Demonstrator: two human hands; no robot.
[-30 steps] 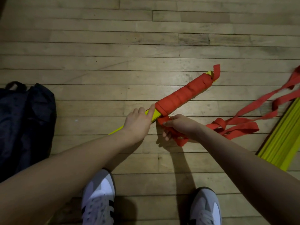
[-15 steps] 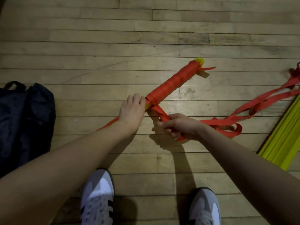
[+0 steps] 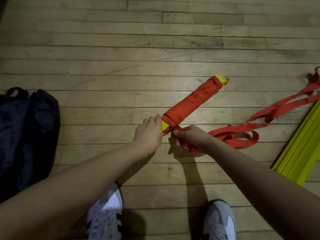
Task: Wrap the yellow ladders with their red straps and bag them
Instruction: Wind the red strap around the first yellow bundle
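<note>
Since a moment ago, the bundle has turned. Left hand grips its bare yellow end; right hand pinches the strap beside it. Most is wrapped; another ladder right of it and the bag far left wait.

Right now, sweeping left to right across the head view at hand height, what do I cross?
dark bag → left hand gripping the ladder bundle's bare yellow end → right hand holding the red strap → loose strap loops → second yellow ladder stack at the right edge.
</note>
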